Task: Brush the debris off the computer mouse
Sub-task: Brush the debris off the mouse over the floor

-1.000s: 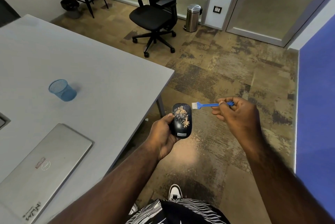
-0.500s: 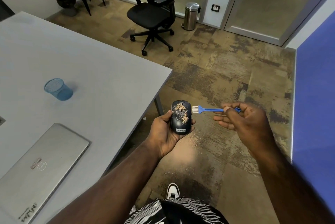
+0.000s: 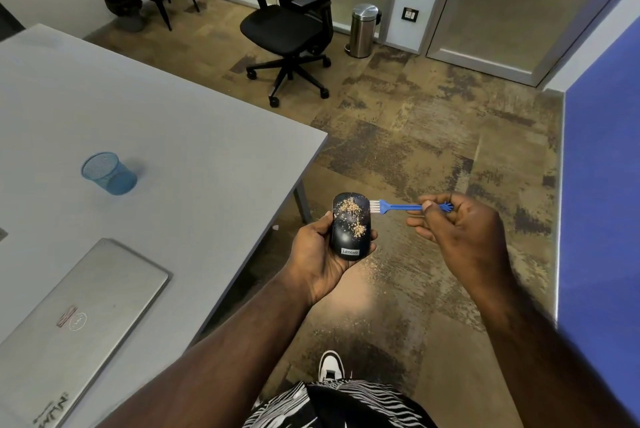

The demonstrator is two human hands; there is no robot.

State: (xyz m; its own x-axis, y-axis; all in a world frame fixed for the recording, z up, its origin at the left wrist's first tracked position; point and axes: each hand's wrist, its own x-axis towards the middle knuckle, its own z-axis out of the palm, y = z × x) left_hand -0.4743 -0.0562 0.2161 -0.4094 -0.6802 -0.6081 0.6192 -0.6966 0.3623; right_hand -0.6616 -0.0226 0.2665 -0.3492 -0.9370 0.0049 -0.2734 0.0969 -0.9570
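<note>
The fingers (image 3: 420,222) of the right hand (image 3: 460,230) were curled, and the thin blue handle of a small cleaning brush (image 3: 408,206) was pinched between the thumb and the first finger, far back near its tail end. The white bristles (image 3: 374,205) were held just at the right edge of the computer mouse (image 3: 350,227), touching it or very nearly so; which one could not be told.

The black mouse was held in the left hand (image 3: 320,251), out in the air past the corner of the worktop (image 3: 194,137). It lay in the palm with the thumb along its left side and the fingertips (image 3: 373,237) wrapped up round its right side. The top was left bare, so the brush could reach it. Tan crumbs of debris (image 3: 351,216) were spread over the front and middle of the mouse.

The mouse was judged to be light, hard and smooth, so it could slip and was best held by its sides, as it was here. The crumbs looked loose and dry and should come away with soft strokes. The brush looked thin and bendy, so only a little push would be needed.

Some crumbs lay on the floor (image 3: 398,272) below. A closed laptop (image 3: 79,317) and a blue mesh cup (image 3: 109,173) were seen on the worktop.
</note>
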